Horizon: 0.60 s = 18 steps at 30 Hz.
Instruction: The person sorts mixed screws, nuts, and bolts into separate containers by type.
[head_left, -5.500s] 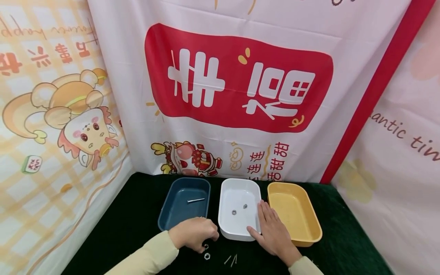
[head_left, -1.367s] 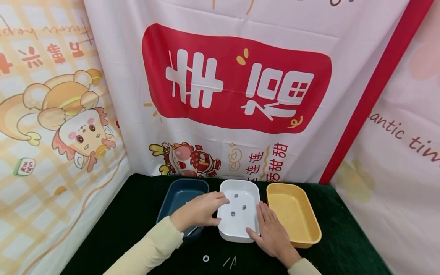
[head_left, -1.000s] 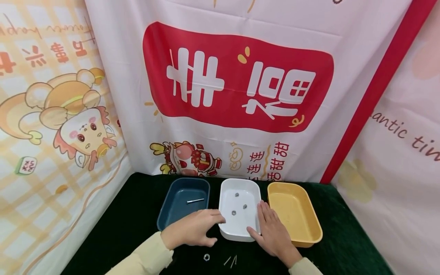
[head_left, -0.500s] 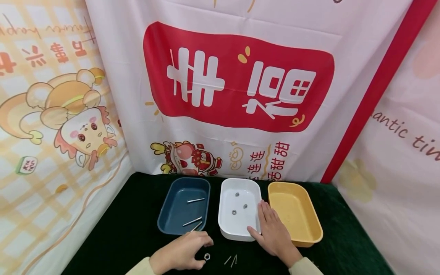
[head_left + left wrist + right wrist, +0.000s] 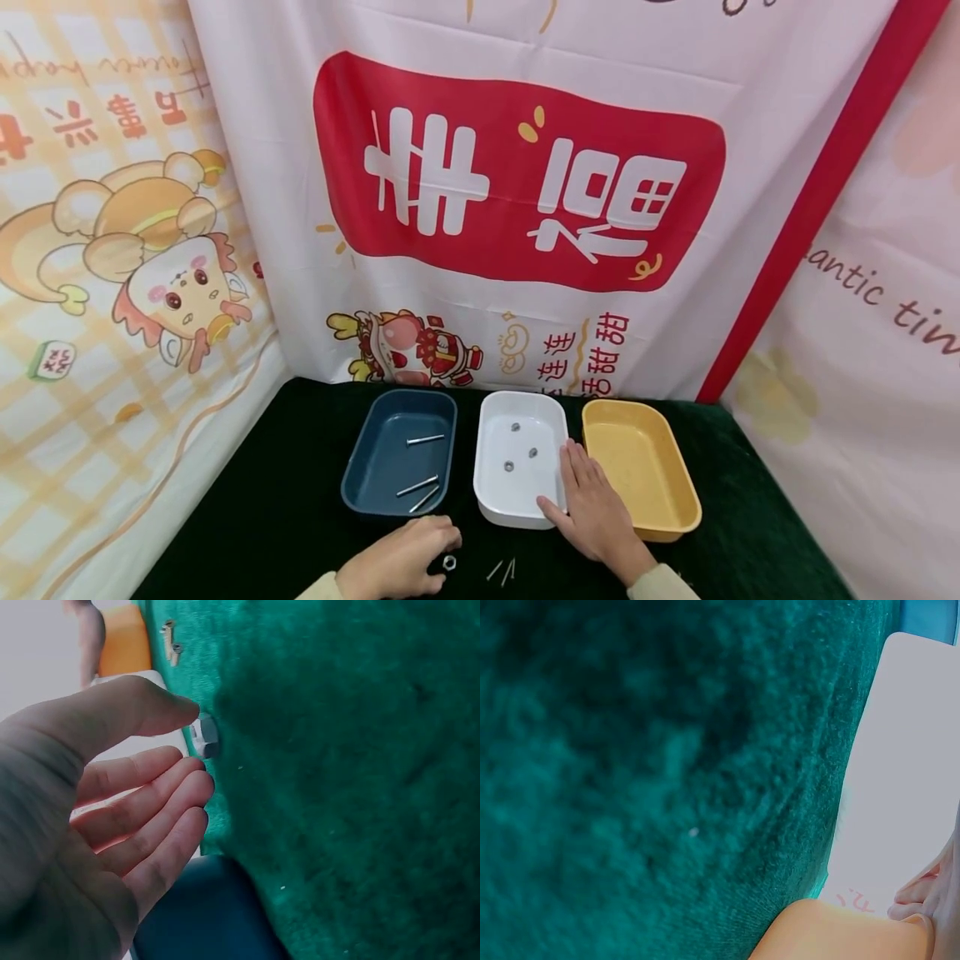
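Observation:
My left hand (image 5: 401,557) hovers low over the dark green cloth, thumb and fingers apart on either side of a hex nut (image 5: 449,563). In the left wrist view the nut (image 5: 203,736) lies just beyond the thumb tip and fingertips; whether they touch it is unclear. My right hand (image 5: 592,504) rests with straight fingers along the right rim of the white tray (image 5: 517,516). Inside that tray lie three nuts (image 5: 508,467). Three bolts (image 5: 417,486) lie in the blue tray (image 5: 367,454) on the left.
A few thin screws (image 5: 504,571) lie on the green cloth (image 5: 765,517) in front of the white tray. The yellow tray (image 5: 645,450) stands at the right, partly behind my right hand. A printed curtain (image 5: 517,333) hangs directly behind the trays.
A third nut has come into the white tray, and one of two nuts on the cloth is gone. My left hand has moved down from the white tray to the remaining nut; my right hand stays put.

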{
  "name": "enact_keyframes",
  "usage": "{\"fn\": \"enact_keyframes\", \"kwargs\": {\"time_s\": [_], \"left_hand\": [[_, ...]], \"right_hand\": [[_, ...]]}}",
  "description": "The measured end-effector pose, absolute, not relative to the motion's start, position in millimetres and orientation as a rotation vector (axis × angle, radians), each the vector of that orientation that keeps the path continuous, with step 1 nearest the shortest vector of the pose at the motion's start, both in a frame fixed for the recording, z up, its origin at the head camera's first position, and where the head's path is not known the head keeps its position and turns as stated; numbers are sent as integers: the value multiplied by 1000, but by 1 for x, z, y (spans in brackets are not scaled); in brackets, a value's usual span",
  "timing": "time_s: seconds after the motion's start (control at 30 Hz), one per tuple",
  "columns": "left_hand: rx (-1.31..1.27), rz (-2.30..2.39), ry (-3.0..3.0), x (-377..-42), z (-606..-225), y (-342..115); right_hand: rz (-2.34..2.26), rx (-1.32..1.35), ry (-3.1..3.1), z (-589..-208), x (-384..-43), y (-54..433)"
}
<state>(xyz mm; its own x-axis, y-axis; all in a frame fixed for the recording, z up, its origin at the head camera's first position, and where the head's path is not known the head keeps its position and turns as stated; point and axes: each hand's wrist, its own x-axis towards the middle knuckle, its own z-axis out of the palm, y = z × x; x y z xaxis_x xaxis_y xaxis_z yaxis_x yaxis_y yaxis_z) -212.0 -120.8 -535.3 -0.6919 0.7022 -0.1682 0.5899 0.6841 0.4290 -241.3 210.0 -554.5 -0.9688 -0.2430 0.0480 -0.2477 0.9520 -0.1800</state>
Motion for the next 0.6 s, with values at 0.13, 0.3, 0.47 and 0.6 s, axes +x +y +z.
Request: {"fn": "enact_keyframes", "kwargs": {"time_s": [0.13,0.3,0.47,0.6], "left_hand": [[1034,449,2572,-213,-541,-118],[1023,399,2610,-212,-543,-111],[995,383,2627,-211,-543,-108],[986,388,2624,-210,-541,-108]], "right_hand": [[284,389,-3072,-556,-241,211],[280,386,-3064,-558,-241,212],[272,386,-3070,-558,-241,212],[260,386,-3068,-558,-241,212]]}}
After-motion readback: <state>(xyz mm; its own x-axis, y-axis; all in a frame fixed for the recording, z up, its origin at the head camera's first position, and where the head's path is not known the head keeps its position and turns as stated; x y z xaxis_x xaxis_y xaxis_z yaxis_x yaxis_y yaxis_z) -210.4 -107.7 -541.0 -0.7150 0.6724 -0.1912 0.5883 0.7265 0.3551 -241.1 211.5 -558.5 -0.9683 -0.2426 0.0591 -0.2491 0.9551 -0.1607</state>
